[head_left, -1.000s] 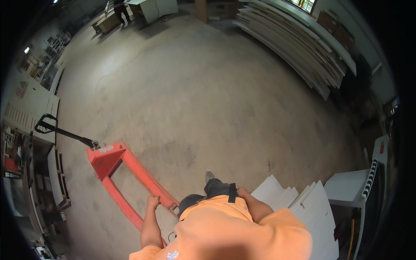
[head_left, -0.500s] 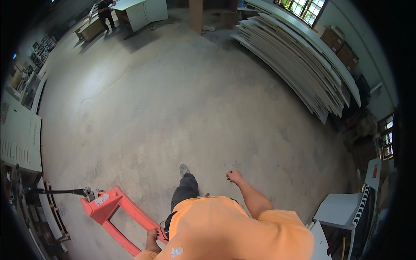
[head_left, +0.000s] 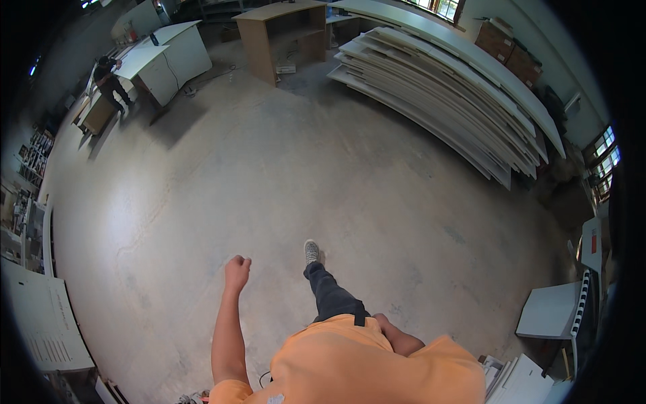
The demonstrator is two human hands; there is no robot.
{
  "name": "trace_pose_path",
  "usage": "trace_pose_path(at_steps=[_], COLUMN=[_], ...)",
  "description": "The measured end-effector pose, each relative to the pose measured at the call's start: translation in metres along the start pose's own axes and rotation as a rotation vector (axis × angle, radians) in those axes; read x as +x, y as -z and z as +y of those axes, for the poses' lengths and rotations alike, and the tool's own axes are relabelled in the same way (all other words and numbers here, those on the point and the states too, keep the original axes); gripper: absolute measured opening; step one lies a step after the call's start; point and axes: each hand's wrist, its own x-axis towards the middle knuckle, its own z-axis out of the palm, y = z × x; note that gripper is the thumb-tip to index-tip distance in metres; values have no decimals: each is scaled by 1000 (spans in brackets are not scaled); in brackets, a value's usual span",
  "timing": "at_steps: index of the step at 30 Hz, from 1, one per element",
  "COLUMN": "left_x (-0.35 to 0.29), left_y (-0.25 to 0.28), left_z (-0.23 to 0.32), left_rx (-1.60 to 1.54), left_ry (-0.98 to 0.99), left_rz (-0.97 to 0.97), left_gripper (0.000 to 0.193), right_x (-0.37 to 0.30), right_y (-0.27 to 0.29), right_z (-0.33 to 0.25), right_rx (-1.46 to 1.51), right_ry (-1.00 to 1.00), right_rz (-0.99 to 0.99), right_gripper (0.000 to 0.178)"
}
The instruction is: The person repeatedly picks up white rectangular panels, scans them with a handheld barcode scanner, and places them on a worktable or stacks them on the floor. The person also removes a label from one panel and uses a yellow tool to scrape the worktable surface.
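My left hand [head_left: 237, 273] swings out over the bare concrete floor, its fingers curled in and nothing visible in them. At my right hip the right forearm [head_left: 404, 341] is bent back beside my orange shirt [head_left: 363, 360]. My right hand is largely hidden there, so its fingers cannot be made out. One foot in a grey patterned shoe [head_left: 311, 252] is forward on the floor [head_left: 269, 168], below a dark trouser leg [head_left: 331, 293]. Neither hand touches any object that I can see.
A stack of white boards [head_left: 437, 101] lies at the far right. Ahead stands a brown open cabinet [head_left: 256, 54]; to its left, a person [head_left: 111, 84] stands by a white-topped table [head_left: 145, 57]. White machine housing [head_left: 44, 320] lines the left; a grey panelled unit [head_left: 552, 311] stands right.
I have stepped forward, leaving the red pallet truck almost wholly out of view. My left hand has come off it and swung forward; my right arm has swung back to my hip.
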Motion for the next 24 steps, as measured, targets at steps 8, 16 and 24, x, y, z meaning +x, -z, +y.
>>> trace_pose_path(at_steps=[8, 16, 24], left_x=[85, 151, 500], left_y=[48, 55, 48], left_z=[-94, -123, -99], left_rx=[-48, -303, -222], left_ry=[787, 1185, 1084], left_rz=[-178, -102, -374], left_gripper=[28, 30, 31], right_x=[196, 336, 436], right_y=[192, 425, 469], right_z=[-253, -559, -579], right_rx=[-41, 546, 71], right_ry=[31, 401, -26], right_rz=[-105, 351, 150], right_gripper=[24, 22, 24])
